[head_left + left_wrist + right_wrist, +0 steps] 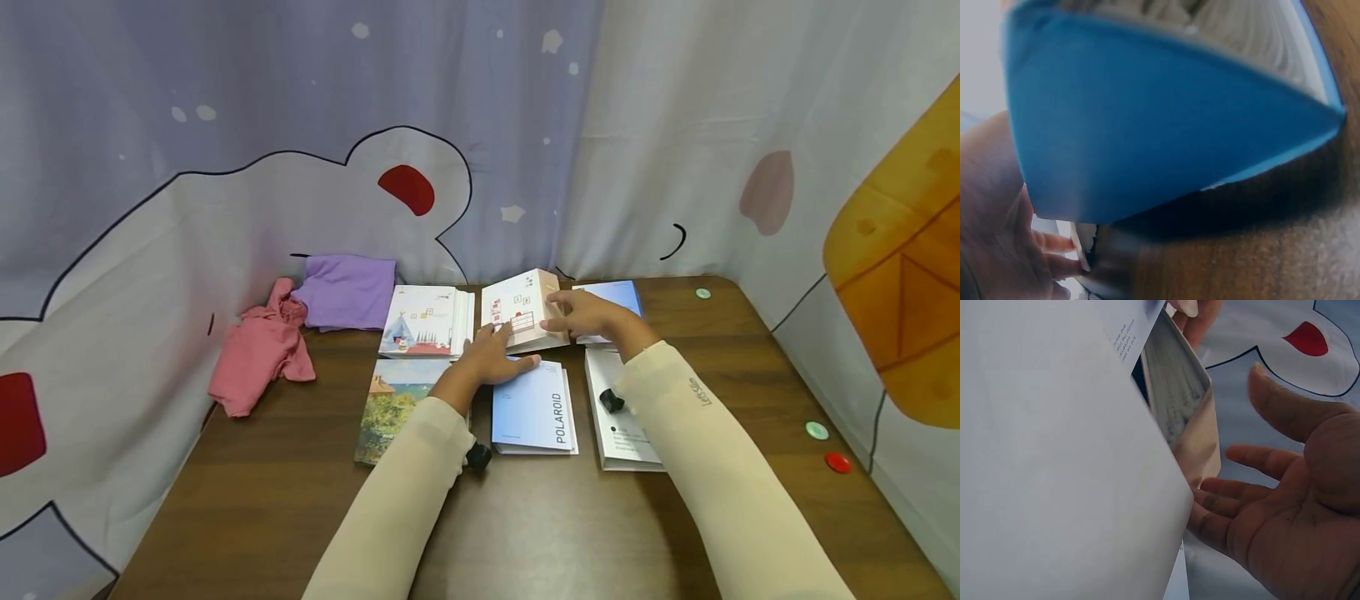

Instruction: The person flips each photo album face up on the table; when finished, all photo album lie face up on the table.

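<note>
At the back middle of the table, a cream photo album (517,298) with small printed pictures sits slightly skewed, its beige spine toward the right. My left hand (486,358) touches its front left part with extended fingers, the thumb stretched over the blue POLAROID album (528,412) in front. At the spine side is my right hand (588,315). In the right wrist view its thumb stands away, and the other fingers reach to the album's beige spine (1200,440). A large blue album side (1147,119) fills much of the left wrist view.
Around them lie a tent-picture album (420,321), a landscape album (390,408), a white album (618,417) and a blue one (618,293). Purple cloth (348,292) and pink cloth (262,354) are at left. Green and red discs (838,462) sit along the right edge.
</note>
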### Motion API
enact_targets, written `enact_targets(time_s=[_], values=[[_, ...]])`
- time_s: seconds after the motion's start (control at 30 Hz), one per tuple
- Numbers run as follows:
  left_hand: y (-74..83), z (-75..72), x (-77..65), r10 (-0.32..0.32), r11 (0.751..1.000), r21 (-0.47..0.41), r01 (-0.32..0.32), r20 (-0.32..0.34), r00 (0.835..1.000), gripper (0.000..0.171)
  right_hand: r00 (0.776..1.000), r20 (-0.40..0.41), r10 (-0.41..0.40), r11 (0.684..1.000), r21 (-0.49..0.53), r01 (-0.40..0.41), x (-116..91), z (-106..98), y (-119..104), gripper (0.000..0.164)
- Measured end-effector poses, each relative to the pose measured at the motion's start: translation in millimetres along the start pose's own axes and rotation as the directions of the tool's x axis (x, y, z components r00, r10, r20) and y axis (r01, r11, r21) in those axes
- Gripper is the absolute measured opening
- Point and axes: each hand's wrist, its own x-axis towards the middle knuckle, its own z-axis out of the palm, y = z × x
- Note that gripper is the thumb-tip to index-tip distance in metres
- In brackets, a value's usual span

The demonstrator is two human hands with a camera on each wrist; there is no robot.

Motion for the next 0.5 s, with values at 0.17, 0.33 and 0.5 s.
enact_targets(time_s=[0.17, 0.33, 0.5], values=[[3.0, -2.9, -9.4, 0.019, 1.0, 0.008, -0.019, -0.013, 1.0, 0.105, 1.0, -0.031, 0.005, 1.0, -0.024, -0.005, -1, 1, 1, 0.095], [10.4, -11.0, -21.0, 0.032, 0.999, -0.003, -0.032, -0.03, 0.999, 0.106, 0.998, -0.056, -0.033, 0.999, -0.026, 0.031, 0, 3, -3, 0.094], [17.9, -18.4, -30.2, 0.048, 0.996, -0.069, -0.052, -0.046, 0.998, 0.106, 0.993, -0.111, -0.05, 0.999, -0.017, 0.048, 0, 4, -6, 0.092]])
